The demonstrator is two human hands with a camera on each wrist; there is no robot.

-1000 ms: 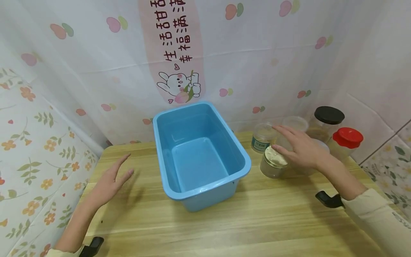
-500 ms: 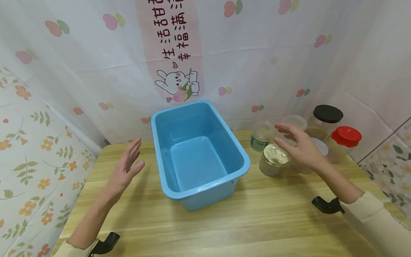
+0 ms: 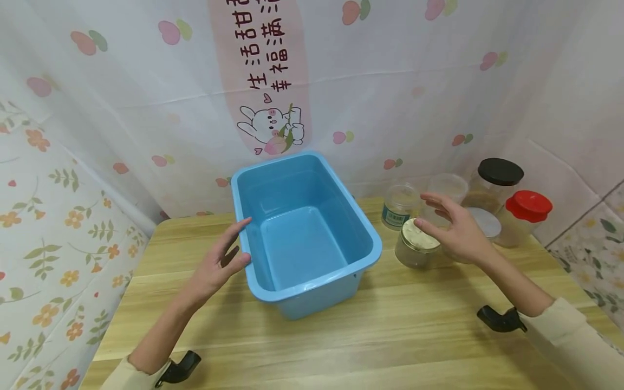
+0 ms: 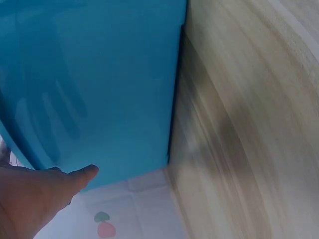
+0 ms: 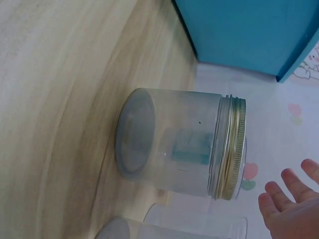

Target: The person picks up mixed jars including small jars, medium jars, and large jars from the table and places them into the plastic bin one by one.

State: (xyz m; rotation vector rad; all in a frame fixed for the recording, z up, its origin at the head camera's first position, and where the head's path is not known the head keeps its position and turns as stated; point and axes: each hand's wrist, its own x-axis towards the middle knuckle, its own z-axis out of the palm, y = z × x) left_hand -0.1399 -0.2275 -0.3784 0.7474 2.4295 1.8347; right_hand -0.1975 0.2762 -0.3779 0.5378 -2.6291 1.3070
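Note:
A blue plastic basin (image 3: 319, 298) stands on the wooden table, with nothing inside it. My left hand (image 3: 212, 271) is at its left rim, thumb and fingers spread and loosely bent. In the left wrist view the thumb of that hand (image 4: 45, 191) overlaps the basin's outer wall (image 4: 114, 94). Over on the right, my right hand (image 3: 460, 230) hovers beside and above a clear jar with a gold lid (image 3: 413, 254). The right wrist view has this jar (image 5: 182, 149) upright, a gap between its lid and the relaxed fingertips (image 5: 271, 191). Neither hand holds anything.
Behind the gold-lidded jar is a clear jar with a teal label (image 3: 396, 216). Further right cluster a black-lidded jar (image 3: 499, 172), a red-lidded jar (image 3: 528, 206) and a whitish-lidded one (image 3: 485, 223). Patterned curtains (image 3: 380, 97) border the table (image 3: 390, 346).
My left hand has moved right, from the bare table to the basin's left rim. The right hand has stayed near the gold-lidded jar, its fingers bending slightly more.

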